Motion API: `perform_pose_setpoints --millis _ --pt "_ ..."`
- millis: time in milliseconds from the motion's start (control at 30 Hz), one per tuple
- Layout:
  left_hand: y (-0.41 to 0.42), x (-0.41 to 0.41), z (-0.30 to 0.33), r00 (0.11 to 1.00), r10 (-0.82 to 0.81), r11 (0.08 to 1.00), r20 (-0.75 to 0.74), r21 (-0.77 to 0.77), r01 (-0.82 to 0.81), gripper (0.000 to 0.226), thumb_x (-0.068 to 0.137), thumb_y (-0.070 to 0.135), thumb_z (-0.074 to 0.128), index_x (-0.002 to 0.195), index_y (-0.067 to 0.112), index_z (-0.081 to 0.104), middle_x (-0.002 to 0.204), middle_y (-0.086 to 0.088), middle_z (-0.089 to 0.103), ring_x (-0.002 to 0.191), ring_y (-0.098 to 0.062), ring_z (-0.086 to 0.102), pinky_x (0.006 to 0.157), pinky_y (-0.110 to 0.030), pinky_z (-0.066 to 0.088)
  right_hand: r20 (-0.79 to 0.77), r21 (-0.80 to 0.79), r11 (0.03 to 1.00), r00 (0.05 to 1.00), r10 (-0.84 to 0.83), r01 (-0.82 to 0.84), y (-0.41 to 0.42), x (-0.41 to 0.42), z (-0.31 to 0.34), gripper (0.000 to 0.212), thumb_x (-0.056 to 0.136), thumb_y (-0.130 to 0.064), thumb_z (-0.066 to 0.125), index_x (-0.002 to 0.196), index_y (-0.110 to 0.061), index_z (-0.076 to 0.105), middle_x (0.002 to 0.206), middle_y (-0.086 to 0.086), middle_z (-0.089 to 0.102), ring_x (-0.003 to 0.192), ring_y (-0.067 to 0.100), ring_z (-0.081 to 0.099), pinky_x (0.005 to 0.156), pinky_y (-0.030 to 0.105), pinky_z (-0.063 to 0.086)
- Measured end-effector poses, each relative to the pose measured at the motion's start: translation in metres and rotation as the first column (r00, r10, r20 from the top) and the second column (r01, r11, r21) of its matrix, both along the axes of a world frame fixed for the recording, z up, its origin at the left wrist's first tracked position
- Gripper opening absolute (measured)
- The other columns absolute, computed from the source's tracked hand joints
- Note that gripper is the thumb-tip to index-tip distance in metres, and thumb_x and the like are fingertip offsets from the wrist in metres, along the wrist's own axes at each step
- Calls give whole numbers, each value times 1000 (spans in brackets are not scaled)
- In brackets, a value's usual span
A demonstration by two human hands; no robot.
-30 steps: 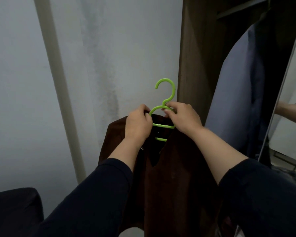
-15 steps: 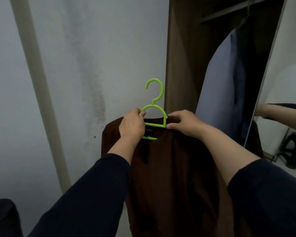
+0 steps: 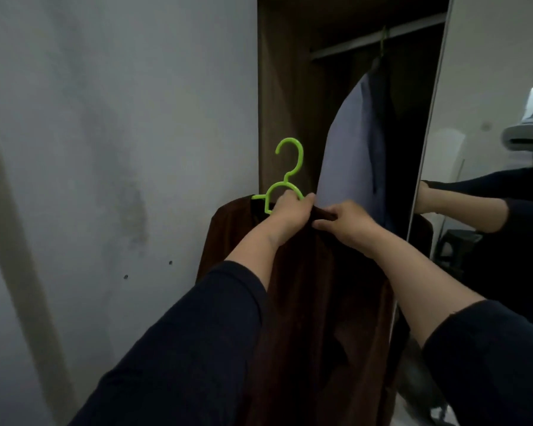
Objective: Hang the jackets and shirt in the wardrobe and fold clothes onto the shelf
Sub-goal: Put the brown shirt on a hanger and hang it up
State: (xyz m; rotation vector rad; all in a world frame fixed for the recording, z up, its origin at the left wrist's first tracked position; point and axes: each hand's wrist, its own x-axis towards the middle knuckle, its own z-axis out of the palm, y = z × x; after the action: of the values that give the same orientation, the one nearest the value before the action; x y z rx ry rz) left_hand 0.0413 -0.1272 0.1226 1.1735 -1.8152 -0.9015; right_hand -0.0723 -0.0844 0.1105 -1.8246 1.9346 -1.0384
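Hanger higher — fingers beneath

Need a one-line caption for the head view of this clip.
Both hands, left hand and right hand, hold a brown jacket on a green hanger before the open wardrobe.

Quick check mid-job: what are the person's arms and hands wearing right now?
Both arms wear dark navy long sleeves pushed up, leaving the forearms bare. The left hand and right hand are bare: no gloves, rings or watch visible.
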Motion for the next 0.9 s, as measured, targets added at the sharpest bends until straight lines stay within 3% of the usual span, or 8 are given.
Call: perform_pose_setpoints --millis 133,233,300,400,500,667,800,900 --pt "-20 -6 13 998 -44 998 46 -32 45 22 99 19 38 110 5 52 106 -17 59 92 -25 60 64 -27 37 333 28 999 943 20 -31 3 -12 13 22 97 -30 53 98 -18 70 87 -2 68 80 13 64 68 21 47" --pt "-35 -11 24 996 -90 994 13 -63 90 16 100 21 37 90 14 47 78 0 46 67 -8 42 57 -26 31 574 41 999 819 -25 2 -14 -28 24 32 102 -32 35 107 -18 63 92 2 65 77 16 57 68 29 42" --pt "-49 -13 33 993 -118 990 26 -79 119 23 95 20 49 73 18 41 71 2 40 61 -7 39 53 -23 31 539 -48 987 836 -104 153 -40 -42 31 29 101 -27 38 117 -17 61 109 6 65 87 19 56 73 31 42" --pt "-78 -18 50 983 -156 986 93 -41 161 25 92 13 53 72 18 39 72 -1 43 62 -10 41 53 -21 35 318 -251 915 920 -229 314 -87 -60 53 34 99 -24 45 129 -16 57 135 7 56 106 19 52 88 29 41" --pt "-113 -32 69 984 -158 986 81 -33 162 20 93 8 46 75 15 43 72 -4 44 62 -13 44 57 -25 38 238 -367 848 920 -311 382 -132 -72 89 40 98 -26 46 138 -24 45 139 5 46 116 20 49 83 27 46" --pt "-170 -64 116 982 -186 974 26 -124 188 12 94 13 45 83 15 51 72 -3 46 62 -14 44 59 -27 38 201 -564 652 850 -487 507 -187 -92 163 40 95 -30 50 134 -29 42 143 8 32 130 29 36 103 46 40" --pt "-207 -85 150 982 -189 959 -6 -217 183 19 97 20 44 112 11 53 76 -2 47 61 -12 43 53 -24 35 132 -534 702 866 -482 472 -215 -109 207 45 94 -31 50 138 -34 41 151 6 26 135 31 31 105 49 38" --pt "-241 -103 166 973 -218 951 -75 -240 195 31 95 19 48 125 11 51 88 -3 52 74 -14 49 68 -26 42 73 -474 745 865 -497 468 -232 -125 222 35 92 -27 51 127 -26 55 141 7 41 125 30 43 100 44 43"
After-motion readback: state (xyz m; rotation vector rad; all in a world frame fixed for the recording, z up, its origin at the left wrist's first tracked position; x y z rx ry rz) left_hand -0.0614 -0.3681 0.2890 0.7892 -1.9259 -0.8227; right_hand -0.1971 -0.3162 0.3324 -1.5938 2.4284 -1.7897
